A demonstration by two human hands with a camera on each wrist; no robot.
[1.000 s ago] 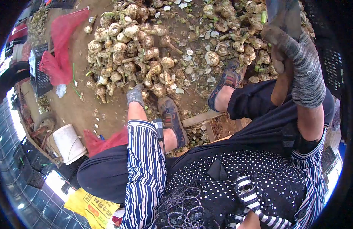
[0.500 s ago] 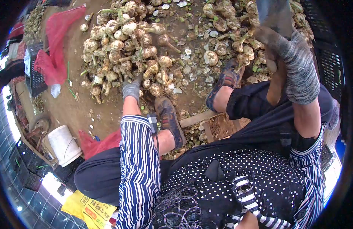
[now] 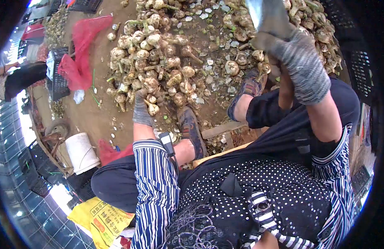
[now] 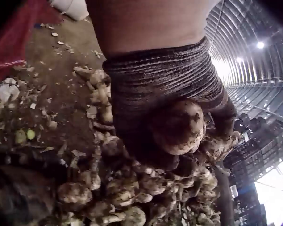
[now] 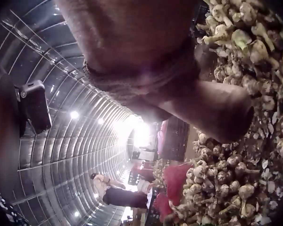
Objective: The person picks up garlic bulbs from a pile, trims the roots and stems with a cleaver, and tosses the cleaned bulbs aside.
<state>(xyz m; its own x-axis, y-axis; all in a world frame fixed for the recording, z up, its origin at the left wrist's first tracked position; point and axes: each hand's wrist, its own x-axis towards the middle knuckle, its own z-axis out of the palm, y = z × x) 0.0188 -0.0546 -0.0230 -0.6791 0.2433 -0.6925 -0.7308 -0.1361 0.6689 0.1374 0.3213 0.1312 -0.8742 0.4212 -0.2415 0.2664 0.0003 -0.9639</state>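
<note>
A heap of dirty, garlic-like bulbs with stalks [image 3: 142, 54] lies on the ground. At its near edge, my left hand [image 3: 142, 110] wears a grey glove. In the left wrist view, that hand [image 4: 165, 103] has its fingers curled round a bulb [image 4: 181, 127], with another bulb beside the fingers. My right hand [image 3: 293, 58], also gloved, is raised above the right knee and grips a tool. The tool's brown handle [image 3: 286, 89] sticks out below the hand, and a shiny blade [image 3: 254, 12] shows above. The right wrist view shows the handle [image 5: 217, 110] close up.
More bulbs [image 3: 314, 25] lie at the right, beside a black crate [image 3: 361, 70]. Red netting [image 3: 82, 45], a white bucket [image 3: 82, 152] and a yellow bag [image 3: 99, 220] are at the left. Shoes [image 3: 192, 130] stand near the heap. Another person [image 5: 120, 193] is farther off.
My left hand has come back slightly from the heap, with bulbs now showing beside it. My right hand has moved left with the tool. The head view has shifted.
</note>
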